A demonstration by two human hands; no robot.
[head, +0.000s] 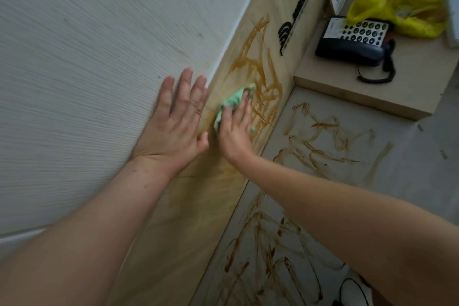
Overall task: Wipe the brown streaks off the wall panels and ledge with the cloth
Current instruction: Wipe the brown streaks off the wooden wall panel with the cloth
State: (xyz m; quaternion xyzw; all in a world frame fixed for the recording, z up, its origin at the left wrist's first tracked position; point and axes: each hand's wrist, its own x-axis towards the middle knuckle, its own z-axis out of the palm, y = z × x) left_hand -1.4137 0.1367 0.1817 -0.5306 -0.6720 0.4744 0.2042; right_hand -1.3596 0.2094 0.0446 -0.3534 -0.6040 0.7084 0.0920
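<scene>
My right hand (236, 129) presses a crumpled green cloth (231, 101) flat against the tan wooden wall panel (198, 206), fingers straight over it. Brown streaks (258, 67) cover the panel above and beside the cloth; below the cloth the panel shows only a faint smeared haze. More brown streaks (318, 146) run across the grey ledge (397, 171) and down its near part. My left hand (176, 119) lies flat with spread fingers on the white textured wall (87, 69), just left of the panel's edge.
A dark desk telephone (355, 39) with a coiled cord sits on a raised wooden shelf (409, 82) at the upper right. A yellow plastic bag (397, 7) and papers lie behind it. A black cable (352, 288) loops at the bottom right.
</scene>
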